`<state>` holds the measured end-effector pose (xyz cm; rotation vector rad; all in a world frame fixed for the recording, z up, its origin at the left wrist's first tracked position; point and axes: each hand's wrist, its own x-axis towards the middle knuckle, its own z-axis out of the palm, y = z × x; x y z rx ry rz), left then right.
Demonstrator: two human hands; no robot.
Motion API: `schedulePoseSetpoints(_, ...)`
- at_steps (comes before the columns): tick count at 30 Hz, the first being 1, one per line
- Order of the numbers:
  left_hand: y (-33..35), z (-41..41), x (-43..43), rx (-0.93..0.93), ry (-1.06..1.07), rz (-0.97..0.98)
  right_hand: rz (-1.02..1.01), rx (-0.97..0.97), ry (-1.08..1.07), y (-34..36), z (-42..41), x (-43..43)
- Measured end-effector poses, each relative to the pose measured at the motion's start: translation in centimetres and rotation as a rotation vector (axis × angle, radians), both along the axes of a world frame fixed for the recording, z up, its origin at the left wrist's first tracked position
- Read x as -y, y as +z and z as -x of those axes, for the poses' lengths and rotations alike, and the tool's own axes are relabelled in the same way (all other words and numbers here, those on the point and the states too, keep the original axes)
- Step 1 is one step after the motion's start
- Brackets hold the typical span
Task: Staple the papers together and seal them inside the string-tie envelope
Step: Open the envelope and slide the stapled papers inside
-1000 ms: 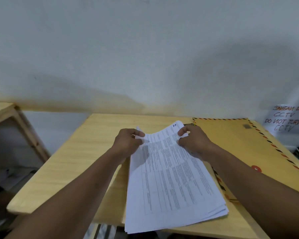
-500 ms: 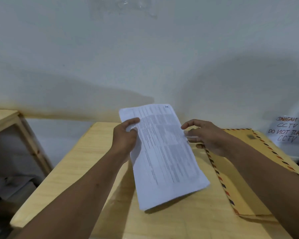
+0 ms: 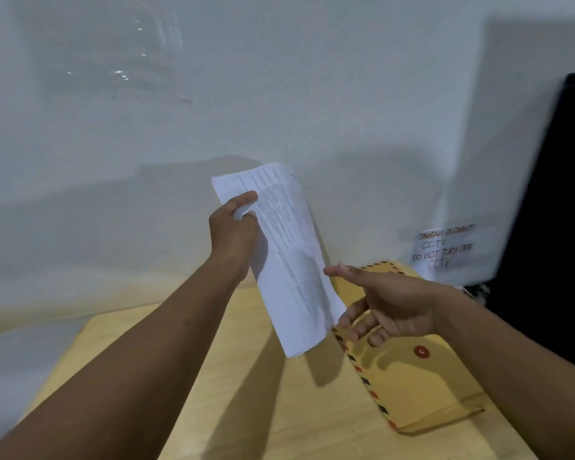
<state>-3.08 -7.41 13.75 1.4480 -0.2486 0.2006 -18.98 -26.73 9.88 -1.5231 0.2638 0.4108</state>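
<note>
The left hand (image 3: pixel 234 234) is gripping the papers (image 3: pixel 289 260) near their top left edge, thumb on the printed face, holding them tilted in the air above the counter (image 3: pixel 273 413). The right hand (image 3: pixel 390 303) is hovering at 4 o'clock of the papers, fingers spread wide and holding nothing. The string-tie envelope (image 3: pixel 425 390) is lying flat on the counter beneath that hand, its red button (image 3: pixel 421 352) facing up.

On my feed the light is dim and flat, with a cool grey cast over the wall (image 3: pixel 279 94). A few small glints sparkle at its upper left. Soft-edged shadows lie on the table (image 3: pixel 296 426). The print on the papers (image 3: pixel 289 260) is smeared, and the dark panel (image 3: pixel 551 227) at the right edge is streaked with motion blur.
</note>
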Motion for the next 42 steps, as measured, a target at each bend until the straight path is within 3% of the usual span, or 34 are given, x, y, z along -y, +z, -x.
schedulePoseSetpoints(3,1.8,0.6,3.3,-0.017,-0.082,0.065,-0.203,0.046,-0.053,0.0,1.5,0.1)
schedulePoseSetpoints(10,3.2,2.2,7.9,-0.173,-0.175,0.215,-0.372,0.204,-0.230,-1.3,5.6,1.7)
schedulePoseSetpoints(14,0.1,2.9,8.5,-0.236,-0.159,0.158,-0.452,0.454,-0.597,-1.0,7.2,2.1)
schedulePoseSetpoints(17,-4.0,3.1,8.1,-0.234,-0.126,-0.078,-0.309,0.549,-0.773,-1.4,8.3,3.2)
schedulePoseSetpoints(21,-8.6,5.5,7.8,-0.178,-0.207,-0.305,0.292,0.535,-0.741,-1.7,11.2,3.8)
schedulePoseSetpoints(24,-10.1,7.7,8.5,-0.094,-0.252,-0.369,0.518,0.462,-0.691,-1.7,12.9,4.5)
schedulePoseSetpoints(29,-9.8,10.9,9.8,-0.009,-0.366,-0.351,0.592,0.372,-0.682,-0.6,15.5,5.7)
schedulePoseSetpoints(32,-9.4,12.9,9.9,-0.123,-0.494,-0.335,0.726,0.353,-0.708,-0.5,16.6,7.1)
schedulePoseSetpoints(34,-10.4,14.1,9.5,-0.038,-0.435,-0.556,0.796,0.336,-0.731,-0.8,17.2,8.0)
schedulePoseSetpoints(36,-12.2,15.3,8.6,0.195,-0.358,-0.784,0.803,0.292,-0.756,-1.5,17.6,8.7)
schedulePoseSetpoints(42,-16.3,18.7,6.9,0.383,-0.630,-1.068,0.668,0.201,-0.853,-3.0,17.9,8.7)
